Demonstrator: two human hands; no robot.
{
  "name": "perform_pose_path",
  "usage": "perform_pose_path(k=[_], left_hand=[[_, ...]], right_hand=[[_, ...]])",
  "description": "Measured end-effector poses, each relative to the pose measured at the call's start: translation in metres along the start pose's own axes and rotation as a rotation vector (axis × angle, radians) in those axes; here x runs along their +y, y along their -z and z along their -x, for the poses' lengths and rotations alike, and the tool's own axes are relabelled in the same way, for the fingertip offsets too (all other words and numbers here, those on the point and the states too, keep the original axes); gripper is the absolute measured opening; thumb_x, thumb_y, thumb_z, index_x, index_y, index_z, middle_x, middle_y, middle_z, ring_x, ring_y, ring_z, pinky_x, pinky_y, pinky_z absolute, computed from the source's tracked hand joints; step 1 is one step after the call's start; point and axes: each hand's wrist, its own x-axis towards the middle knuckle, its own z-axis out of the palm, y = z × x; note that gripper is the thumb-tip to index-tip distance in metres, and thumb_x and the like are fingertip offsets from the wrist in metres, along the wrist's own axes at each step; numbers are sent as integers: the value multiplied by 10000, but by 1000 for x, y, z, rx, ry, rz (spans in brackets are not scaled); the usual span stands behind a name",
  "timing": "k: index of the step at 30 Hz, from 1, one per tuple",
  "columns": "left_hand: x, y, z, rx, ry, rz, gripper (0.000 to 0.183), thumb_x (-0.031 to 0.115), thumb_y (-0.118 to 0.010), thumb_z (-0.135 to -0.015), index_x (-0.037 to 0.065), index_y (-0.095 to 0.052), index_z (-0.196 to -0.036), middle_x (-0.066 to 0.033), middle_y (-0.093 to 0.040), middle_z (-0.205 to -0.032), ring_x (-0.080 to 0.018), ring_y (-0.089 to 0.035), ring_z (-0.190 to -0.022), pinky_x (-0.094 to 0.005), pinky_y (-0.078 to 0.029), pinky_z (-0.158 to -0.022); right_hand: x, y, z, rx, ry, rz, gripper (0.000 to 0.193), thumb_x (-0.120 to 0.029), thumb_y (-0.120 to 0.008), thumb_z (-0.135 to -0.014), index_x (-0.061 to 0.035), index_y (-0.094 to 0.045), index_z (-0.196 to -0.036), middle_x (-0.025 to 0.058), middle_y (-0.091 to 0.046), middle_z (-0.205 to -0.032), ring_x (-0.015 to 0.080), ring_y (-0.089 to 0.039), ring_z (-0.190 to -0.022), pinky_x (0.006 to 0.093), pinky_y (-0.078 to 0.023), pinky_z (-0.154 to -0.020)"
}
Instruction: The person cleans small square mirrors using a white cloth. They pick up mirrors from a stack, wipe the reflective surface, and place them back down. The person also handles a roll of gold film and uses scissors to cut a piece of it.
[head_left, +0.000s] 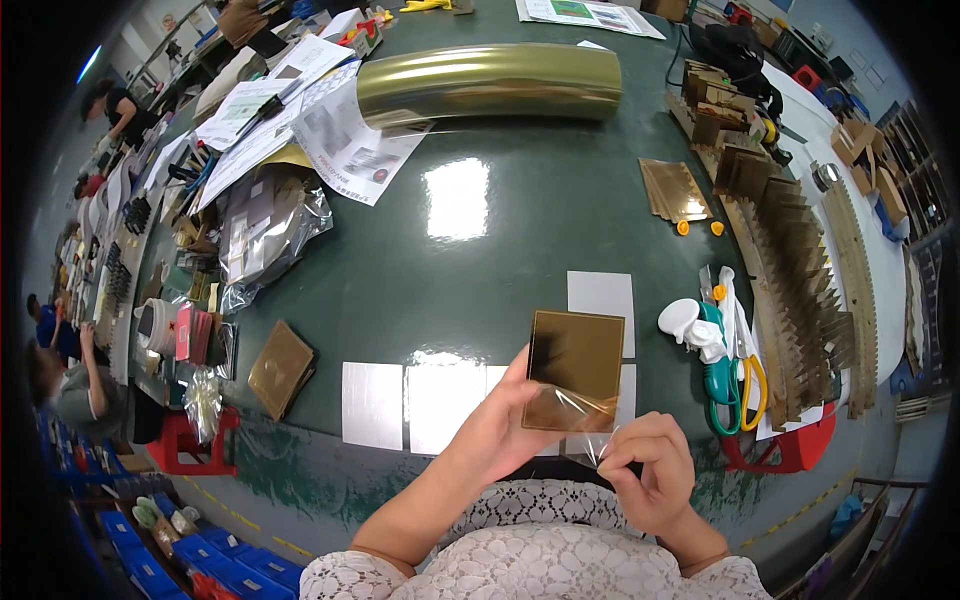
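My left hand (497, 425) grips a square, mirror-like bronze plate (578, 350) by its left side, above the near edge of the table. A clear film (578, 408) lies across the plate's lower part and is lifted at its lower right corner. My right hand (652, 472) pinches that loose corner of film between thumb and fingers. Under and beside the plate, several pale silver squares (373, 405) lie flat on the green table (400, 270). Part of their row is hidden by my hands and the plate.
A gold roll (490, 82) lies at the far side. Stacked brown plates (280, 368) and a plastic bag (270, 225) are at left. On the right are green-handled scissors (720, 385), yellow-handled scissors (752, 392), bronze sheets (675, 190) and a slotted wooden rack (775, 260) holding plates.
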Motion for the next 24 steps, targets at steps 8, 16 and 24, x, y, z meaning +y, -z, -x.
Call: perform_pose_path(k=[8, 16, 24], left_hand=[[-3, -1, -5, -148, 102, 371, 761, 548, -308, -985, -14, -216, -1491, -303, -304, -1477, -454, -306, -1376, -543, -266, -1125], [15, 8, -3, -88, -200, 537, 713, 497, -366, -991, -56, -303, -1436, -312, -372, -1419, -429, -365, -1338, -505, -313, -1114], [39, 20, 5, -251, -290, 658, 700, 497, -450, -965, -10, -339, -1436, -282, -384, -1414, -397, -417, -1296, -498, -353, -1080]], right_hand=[[0, -4, -6, 28, 15, -37, 185, 40, -721, -766, -23, -628, -913, 102, -624, -914, 217, -597, -801, 305, -486, -687], [-6, -11, 2, -209, 43, -17, 202, 12, -757, -742, -33, -641, -902, 88, -604, -855, 230, -578, -719, 304, -466, -618], [-29, 16, 33, 131, -214, -343, 114, -69, -730, -810, -18, -630, -789, 112, -634, -883, 190, -585, -732, 292, -479, -665]])
